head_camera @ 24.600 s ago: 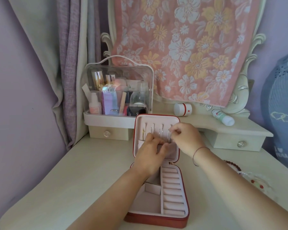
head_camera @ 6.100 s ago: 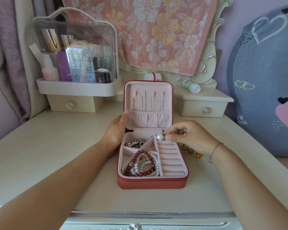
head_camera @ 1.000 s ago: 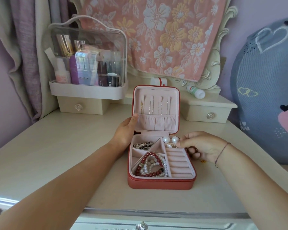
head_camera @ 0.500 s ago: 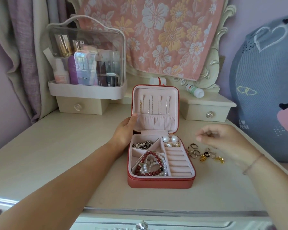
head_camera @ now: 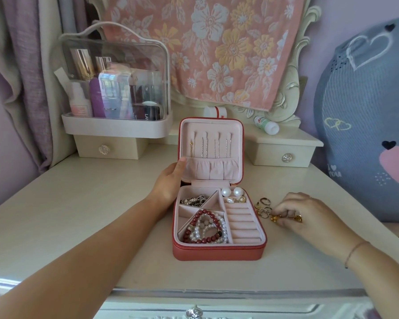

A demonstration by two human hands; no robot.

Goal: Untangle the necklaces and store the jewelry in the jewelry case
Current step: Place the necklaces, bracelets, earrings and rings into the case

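The red jewelry case [head_camera: 217, 253] stands open on the dresser, pink inside. Thin necklaces [head_camera: 214, 147] hang in its upright lid. Red and white bead bracelets [head_camera: 205, 227] fill the front left compartment, a silver chain [head_camera: 192, 200] lies behind them, and two pearl earrings [head_camera: 232, 192] sit at the back right. My left hand [head_camera: 168, 184] holds the lid's left edge. My right hand [head_camera: 306, 215] is down on the table right of the case, fingertips pinching a gold piece [head_camera: 275, 218] among loose rings [head_camera: 264, 204].
A clear cosmetics box [head_camera: 115, 88] stands on the left shelf drawer. A white bottle [head_camera: 266, 125] lies on the right shelf drawer. A floral towel [head_camera: 207, 47] hangs behind. A grey-blue cushion [head_camera: 366, 116] leans at the right.
My right hand left the case's back right corner, swung out to the right and came down on the loose rings beside the case. The left hand has stayed on the lid.
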